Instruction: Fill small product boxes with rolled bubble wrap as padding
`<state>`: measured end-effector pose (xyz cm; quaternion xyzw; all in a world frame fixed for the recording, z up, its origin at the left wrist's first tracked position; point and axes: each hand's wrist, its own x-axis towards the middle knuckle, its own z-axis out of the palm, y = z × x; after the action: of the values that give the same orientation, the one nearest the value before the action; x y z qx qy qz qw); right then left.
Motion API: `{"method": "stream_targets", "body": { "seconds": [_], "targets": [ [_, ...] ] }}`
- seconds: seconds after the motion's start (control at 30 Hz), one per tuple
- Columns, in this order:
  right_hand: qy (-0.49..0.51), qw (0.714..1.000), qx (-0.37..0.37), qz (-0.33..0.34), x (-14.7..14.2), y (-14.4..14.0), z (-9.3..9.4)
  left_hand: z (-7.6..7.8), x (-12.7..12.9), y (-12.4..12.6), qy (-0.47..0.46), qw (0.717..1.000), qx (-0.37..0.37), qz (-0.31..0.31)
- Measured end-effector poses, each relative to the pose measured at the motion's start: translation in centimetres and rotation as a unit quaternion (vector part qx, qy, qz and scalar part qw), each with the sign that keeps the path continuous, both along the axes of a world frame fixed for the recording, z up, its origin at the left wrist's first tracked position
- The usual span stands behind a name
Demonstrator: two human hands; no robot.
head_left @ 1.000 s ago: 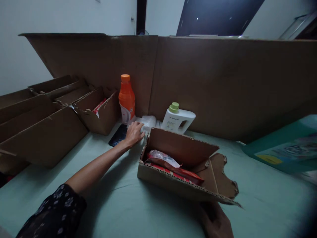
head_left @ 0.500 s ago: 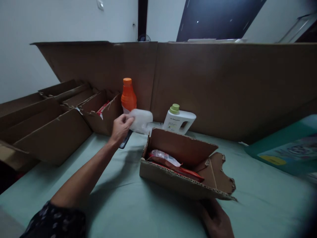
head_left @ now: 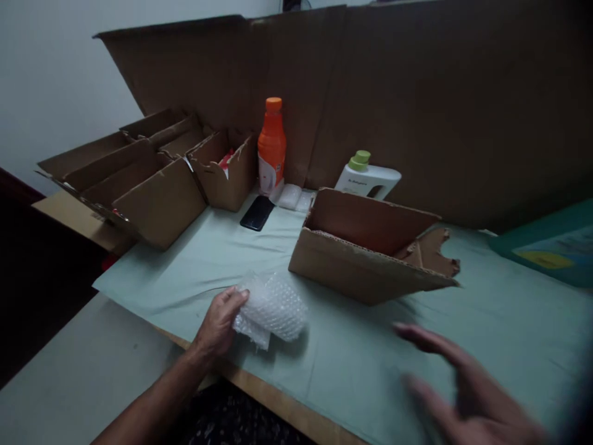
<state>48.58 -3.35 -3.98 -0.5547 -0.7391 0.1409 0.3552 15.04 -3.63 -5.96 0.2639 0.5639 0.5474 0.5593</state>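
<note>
Green-clothed table, cardboard backdrop, dim room.

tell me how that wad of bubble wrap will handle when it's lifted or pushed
The bubble wrap looks crumpled and airy, so probably very light and floppy. Held only at one edge by the left hand, it may unfurl. On the green cloth it would likely slide, not roll.

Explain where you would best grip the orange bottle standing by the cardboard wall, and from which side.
Grip the orange bottle around its narrow upper body under the cap, coming from the front: it stands upright, with the cardboard wall behind and a small box to its left.
</note>
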Motion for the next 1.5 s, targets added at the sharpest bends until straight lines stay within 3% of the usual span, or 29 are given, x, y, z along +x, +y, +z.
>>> {"method": "stream_targets", "body": {
  "seconds": [0.07,0.13,0.2,0.27,0.37,0.5,0.6,0.7,0.8,0.87,0.9,0.97,1.03,1.1,1.17,1.3,1.4,1.5],
  "targets": [
    [-0.007,0.996,-0.034,0.087,-3.9,-1.3,-0.7,-0.4,1.8,-0.5,-0.031,0.997,-0.024,-0.071],
    [0.019,0.991,-0.084,0.104,-6.9,-1.3,-1.9,-0.7,2.9,-0.8,-0.021,0.986,-0.038,-0.159],
    [0.076,0.981,-0.153,0.096,-8.1,-0.8,-3.0,-0.8,3.1,-0.9,-0.009,0.971,-0.046,-0.236],
    [0.141,0.966,-0.206,0.061,-7.4,-0.6,-3.2,-0.7,2.3,-0.6,-0.005,0.957,-0.056,-0.285],
    [0.186,0.958,-0.215,-0.024,-4.4,-0.9,-2.3,-0.2,0.2,0.5,0.007,0.928,-0.087,-0.361],
    [0.128,0.966,-0.188,-0.121,-0.3,-1.4,-2.0,-0.1,-1.9,3.4,0.118,0.886,-0.087,-0.440],
    [0.017,0.966,-0.155,-0.206,2.7,-1.6,-3.6,-0.4,-2.5,5.7,0.232,0.869,-0.061,-0.433],
    [-0.103,0.950,-0.123,-0.267,5.5,-1.9,-5.3,-0.7,-3.2,7.0,0.273,0.865,-0.054,-0.418],
    [-0.204,0.929,-0.017,-0.307,6.2,-2.5,-5.0,-1.0,-3.8,7.0,0.318,0.849,-0.060,-0.417],
    [-0.215,0.933,0.066,-0.283,4.4,-2.7,-3.7,-1.2,-4.1,6.8,0.354,0.834,-0.053,-0.420],
    [-0.203,0.945,0.096,-0.239,2.7,-2.8,-3.0,-1.2,-4.0,6.6,0.374,0.826,-0.046,-0.420],
    [-0.174,0.973,0.125,-0.089,-1.7,-2.5,-2.0,-1.2,-3.8,6.4,0.413,0.807,-0.030,-0.421],
    [-0.178,0.976,0.096,0.076,-6.0,-1.9,-2.0,-1.1,-3.5,6.3,0.458,0.782,-0.023,-0.423],
    [-0.211,0.964,0.034,0.157,-8.5,-1.4,-3.1,-0.9,-3.4,6.3,0.507,0.751,-0.028,-0.422],
    [-0.241,0.959,-0.008,0.151,-8.3,-1.3,-4.7,-0.7,-3.5,6.4,0.546,0.723,-0.039,-0.421],
    [-0.258,0.964,0.012,0.058,-2.5,-2.4,-6.8,-0.4,-3.9,6.3,0.571,0.695,-0.052,-0.433],
    [-0.244,0.969,0.034,0.018,0.5,-3.4,-6.1,-0.2,-4.0,6.0,0.592,0.674,-0.061,-0.437],
    [-0.198,0.978,0.059,-0.011,0.1,-3.6,-4.8,-0.1,-3.5,4.9,0.667,0.659,0.024,-0.348]
  ]
}}
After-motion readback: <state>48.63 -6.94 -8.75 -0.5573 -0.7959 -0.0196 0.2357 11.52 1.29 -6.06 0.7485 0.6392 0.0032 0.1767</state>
